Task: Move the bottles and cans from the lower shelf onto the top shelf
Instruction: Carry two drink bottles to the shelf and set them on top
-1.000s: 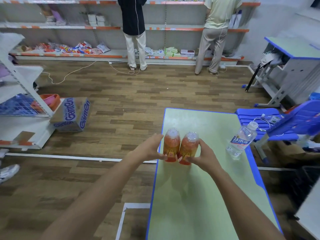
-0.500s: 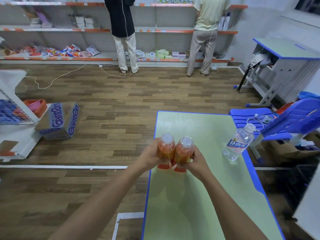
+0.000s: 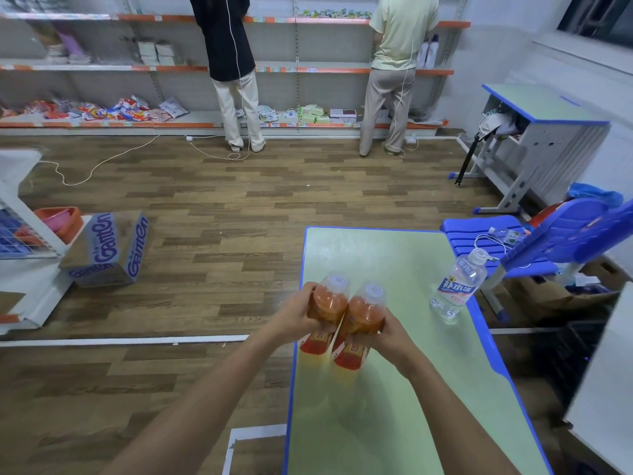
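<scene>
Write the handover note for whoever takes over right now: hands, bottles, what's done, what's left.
The left hand grips the left orange bottle; the right hand grips the right orange bottle, the two pressed side by side over the left edge of the green table.
A water bottle stands untouched near the table's right edge.
Done: both orange bottles are in hand.
Left: carry them off and shelve them; probably the water bottle next.
</scene>
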`<state>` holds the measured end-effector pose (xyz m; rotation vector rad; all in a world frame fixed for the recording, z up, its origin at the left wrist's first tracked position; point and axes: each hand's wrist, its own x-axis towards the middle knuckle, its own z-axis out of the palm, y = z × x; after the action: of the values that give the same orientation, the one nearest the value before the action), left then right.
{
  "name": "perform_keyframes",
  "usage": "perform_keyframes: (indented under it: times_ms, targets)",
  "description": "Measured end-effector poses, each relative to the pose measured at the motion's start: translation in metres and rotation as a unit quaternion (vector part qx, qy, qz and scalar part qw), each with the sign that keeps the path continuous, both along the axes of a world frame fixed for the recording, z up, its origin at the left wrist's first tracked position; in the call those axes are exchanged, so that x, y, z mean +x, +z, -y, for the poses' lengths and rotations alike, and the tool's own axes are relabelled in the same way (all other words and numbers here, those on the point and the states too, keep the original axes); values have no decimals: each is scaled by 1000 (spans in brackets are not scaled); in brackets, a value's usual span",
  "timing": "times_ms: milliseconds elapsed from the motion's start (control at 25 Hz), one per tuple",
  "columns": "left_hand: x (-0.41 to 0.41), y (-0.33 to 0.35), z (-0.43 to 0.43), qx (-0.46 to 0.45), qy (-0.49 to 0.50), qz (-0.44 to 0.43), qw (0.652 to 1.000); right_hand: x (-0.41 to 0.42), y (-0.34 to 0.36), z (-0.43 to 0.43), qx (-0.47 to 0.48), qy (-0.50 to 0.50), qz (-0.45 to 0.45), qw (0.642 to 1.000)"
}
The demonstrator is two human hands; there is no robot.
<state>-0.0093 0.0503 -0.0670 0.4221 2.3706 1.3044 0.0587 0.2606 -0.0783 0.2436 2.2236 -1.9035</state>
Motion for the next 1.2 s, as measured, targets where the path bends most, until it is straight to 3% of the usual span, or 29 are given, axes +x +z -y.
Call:
perform_keyframes:
  times_ms: [240, 400, 640, 800, 1000, 1200]
  targets:
    - [9, 61, 4, 107, 16, 56, 993, 6, 70, 12, -32, 2, -20, 999]
    - [11, 125, 21, 158, 4, 33, 987, 2, 134, 32, -33, 3, -54, 998]
    - [14, 197, 84, 220, 114, -23, 968, -15, 207, 82, -51, -45, -47, 997]
    - [29, 233, 139, 258, 176, -27, 950, -24, 237, 134, -35, 12, -54, 998]
    - [66, 260, 225, 233, 264, -44, 935, -39, 254, 216, -33, 77, -88, 993]
    - [130, 274, 304, 218, 393, -103, 887, -39, 264, 313, -70, 214, -114, 968]
